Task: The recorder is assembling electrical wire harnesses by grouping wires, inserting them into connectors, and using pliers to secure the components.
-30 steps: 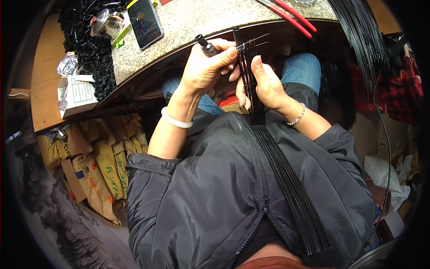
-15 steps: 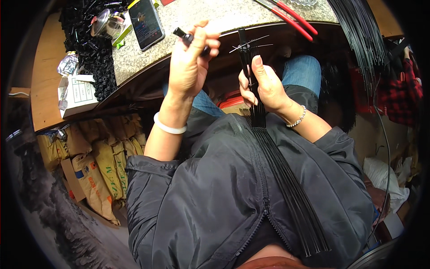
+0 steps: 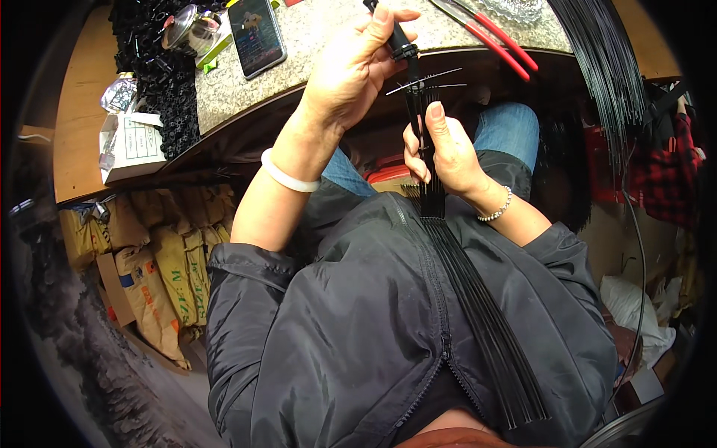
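My right hand (image 3: 447,153) is wrapped round what looks like a black umbrella frame (image 3: 489,321), thumb pointing up along it. Its bundled thin ribs hang down over my jacket, ending in small tips. Two thin wires (image 3: 437,81) stick out crosswise near the frame's upper end. Above, my left hand (image 3: 347,71) grips a black tubular plastic piece (image 3: 400,41) between thumb and fingers. The piece is in line with the frame's top and meets it there; whether it is seated on the shaft I cannot tell.
Red-handled pliers (image 3: 500,45) lie on the stone-topped table (image 3: 314,45), along with a phone (image 3: 255,37). Many small black parts (image 3: 168,97) and a white box (image 3: 131,149) are at left. A bundle of black rods (image 3: 609,67) overhangs the right edge. Sacks (image 3: 153,276) stand below left.
My left hand has moved right and up, bringing the black tubular piece to the top of the umbrella frame. My right hand keeps its grip almost in place.
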Demonstrator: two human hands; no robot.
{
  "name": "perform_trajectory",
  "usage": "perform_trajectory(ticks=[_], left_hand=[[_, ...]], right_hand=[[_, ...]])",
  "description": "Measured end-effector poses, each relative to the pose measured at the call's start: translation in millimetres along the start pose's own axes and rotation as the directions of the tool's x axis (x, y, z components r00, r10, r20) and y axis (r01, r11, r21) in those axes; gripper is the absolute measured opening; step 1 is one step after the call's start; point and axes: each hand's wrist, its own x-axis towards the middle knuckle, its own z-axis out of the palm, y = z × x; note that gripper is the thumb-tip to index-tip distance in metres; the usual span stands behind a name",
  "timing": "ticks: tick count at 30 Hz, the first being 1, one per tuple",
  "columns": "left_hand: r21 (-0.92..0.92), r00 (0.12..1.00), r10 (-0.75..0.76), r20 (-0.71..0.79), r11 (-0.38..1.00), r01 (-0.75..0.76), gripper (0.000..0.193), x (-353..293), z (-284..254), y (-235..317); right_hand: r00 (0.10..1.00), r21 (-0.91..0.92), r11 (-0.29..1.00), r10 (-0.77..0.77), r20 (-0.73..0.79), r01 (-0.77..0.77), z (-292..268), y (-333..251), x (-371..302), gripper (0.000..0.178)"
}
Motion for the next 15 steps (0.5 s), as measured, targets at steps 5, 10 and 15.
perform_trajectory(ticks=[5, 10, 15], left_hand=[[-0.037, 0.992, 0.032, -0.122, 0.999, -0.037, 0.029, -1, 8, 3], [0.027, 0.997, 0.061, -0.053, 0.998, -0.06, 0.033, 3, 8, 8], [0.016, 0.997, 0.066, -0.051, 0.998, -0.066, 0.035, 2, 13, 9]], right_hand=[[1.0, 0.001, 1.0, 0.02, -0.007, -0.02, 1, 0, 1, 0.067], [1.0, -0.031, 1.0, -0.002, -0.001, 0.002, 2, -1, 1, 0.068], [1.0, -0.048, 0.999, -0.01, 0.0, 0.01, 2, -2, 2, 0.068]])
